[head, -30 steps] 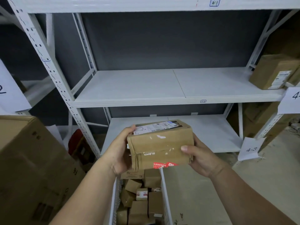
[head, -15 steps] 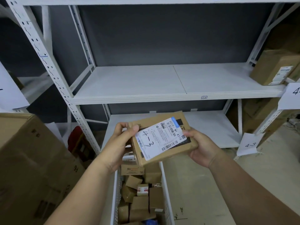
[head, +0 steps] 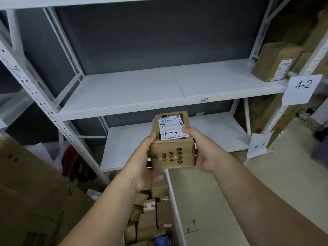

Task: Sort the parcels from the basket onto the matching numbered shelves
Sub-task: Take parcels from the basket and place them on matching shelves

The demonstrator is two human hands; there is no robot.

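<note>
I hold a brown cardboard parcel between both hands, in front of the lower shelf. Its white label faces up and reads "4-3" in handwriting. My left hand grips its left side and my right hand grips its right side, thumb on the label. Below my arms the white basket holds several more brown parcels. The lower shelf carries a paper sign "4-3" on its right post. The shelf above has a sign "4-2".
A brown box stands at the right end of the 4-2 shelf. A large cardboard box fills the lower left. More boxes sit behind the right posts. Bare concrete floor lies to the right of the basket.
I have turned the parcel so its label faces up and carried it forward toward the shelves. My view has shifted closer and lower.
</note>
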